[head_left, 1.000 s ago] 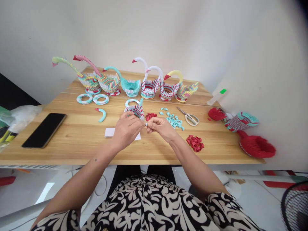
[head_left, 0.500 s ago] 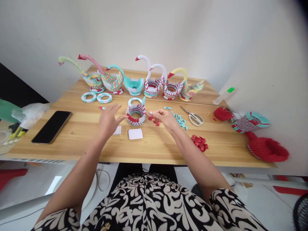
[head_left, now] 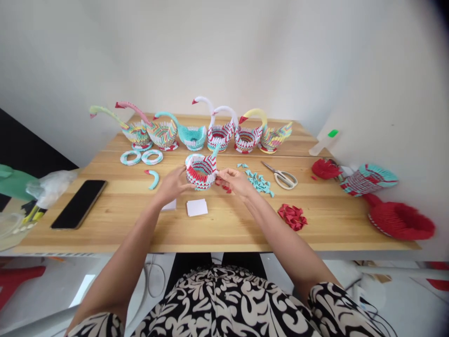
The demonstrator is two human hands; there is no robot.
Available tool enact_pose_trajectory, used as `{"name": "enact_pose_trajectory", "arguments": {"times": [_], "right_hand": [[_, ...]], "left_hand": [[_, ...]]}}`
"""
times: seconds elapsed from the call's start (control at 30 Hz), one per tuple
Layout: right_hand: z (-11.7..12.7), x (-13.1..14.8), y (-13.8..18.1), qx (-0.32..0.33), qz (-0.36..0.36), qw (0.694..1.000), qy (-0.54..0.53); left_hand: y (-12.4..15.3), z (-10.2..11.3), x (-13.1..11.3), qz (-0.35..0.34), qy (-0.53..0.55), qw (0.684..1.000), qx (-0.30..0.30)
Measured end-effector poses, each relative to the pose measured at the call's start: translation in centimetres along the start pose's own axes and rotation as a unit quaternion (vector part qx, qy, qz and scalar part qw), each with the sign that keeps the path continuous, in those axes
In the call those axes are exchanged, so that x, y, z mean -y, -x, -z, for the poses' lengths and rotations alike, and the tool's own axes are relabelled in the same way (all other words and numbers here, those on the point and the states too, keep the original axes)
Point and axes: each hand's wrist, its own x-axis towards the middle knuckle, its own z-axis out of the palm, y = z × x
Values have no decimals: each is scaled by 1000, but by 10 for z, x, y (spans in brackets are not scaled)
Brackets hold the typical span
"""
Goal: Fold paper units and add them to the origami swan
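A small folded-paper basket (head_left: 202,176) in red, white and teal stands mid-table, slightly tilted, with a teal spike rising from its far right rim. My left hand (head_left: 172,187) is closed about its left side, thumb at the near wall. At the right rim, my right hand (head_left: 237,182) pinches a small white folded paper piece, largely hidden by the fingertips. A few red folded pieces (head_left: 223,185) lie beneath that hand. Left of the basket is a curved teal paper neck with a red tip (head_left: 153,179). A paper ring is partly covered behind the basket.
Several paper swans (head_left: 191,135) line the back. Two paper rings (head_left: 152,157) lie at left, near a phone (head_left: 79,204). White paper slips (head_left: 197,207) lie in front. Teal pieces (head_left: 259,181), scissors (head_left: 282,177), a red pile (head_left: 292,216) and red paperwork (head_left: 400,219) are at right.
My left hand has moved in and taken hold of the basket, which is now tilted. My right hand has brought the white piece to its right rim. The teal neck is now uncovered.
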Motion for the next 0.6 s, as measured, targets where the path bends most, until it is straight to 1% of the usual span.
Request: {"name": "enact_pose_trajectory", "arguments": {"times": [0.07,0.1,0.17,0.27,0.33,0.37,0.43,0.47,0.53,0.6], "right_hand": [[2,10,3,24,15,998,-55],[1,15,5,36,25,996,-74],[-2,26,7,53,45,993,-98],[-9,35,10,55,62,991,-101],[-11,36,11,53,69,992,-88],[-10,37,12,51,72,993,-79],[-6,38,16,38,81,995,-46],[-3,40,19,23,91,995,-21],[3,49,28,-28,128,990,51],[7,61,39,-96,190,968,134]], "left_hand": [[0,-2,-12,13,128,991,-29],[0,-5,-20,9,204,978,-45],[-2,-13,-35,-7,321,945,-70],[-7,-25,-56,-22,440,893,-87],[-9,-29,-64,-24,470,876,-105],[-10,-30,-66,-24,471,874,-113],[-10,-31,-67,-25,457,881,-121],[-9,-32,-66,-26,444,888,-121],[-8,-33,-64,-26,416,901,-119],[-6,-34,-62,-25,399,909,-115]]}}
